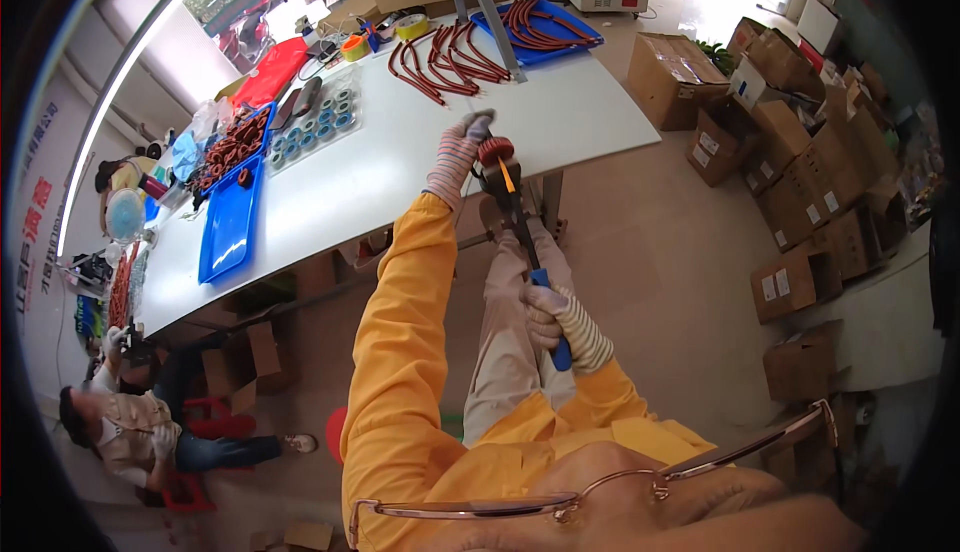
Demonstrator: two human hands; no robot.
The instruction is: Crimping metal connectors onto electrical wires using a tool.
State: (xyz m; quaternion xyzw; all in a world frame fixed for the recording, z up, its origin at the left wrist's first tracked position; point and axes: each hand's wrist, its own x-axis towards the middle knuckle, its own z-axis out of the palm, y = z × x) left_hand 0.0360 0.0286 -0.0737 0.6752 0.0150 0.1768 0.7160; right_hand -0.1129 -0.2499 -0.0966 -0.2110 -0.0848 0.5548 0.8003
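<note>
My right hand (563, 324), in a striped glove, is wrapped round the blue handle (540, 279) of a long dark tool. The tool's shaft (523, 237) runs away from me to a dark holder at the table's front edge. On the holder sits a ribbed red ring coil (495, 150), with an orange strip (507, 175) just below it. Close to the coil's upper left side is my left hand (465, 147), gloved, its fingers closed. What they grip is too small to make out.
The white table (380, 172) bears dark red cut wires (440, 64), a blue tray of wires (540, 30), a tray of red rings (235, 147) and a bare blue tray (230, 230). Cardboard boxes (810, 182) crowd the right. A co-worker (130, 432) sits at the lower left.
</note>
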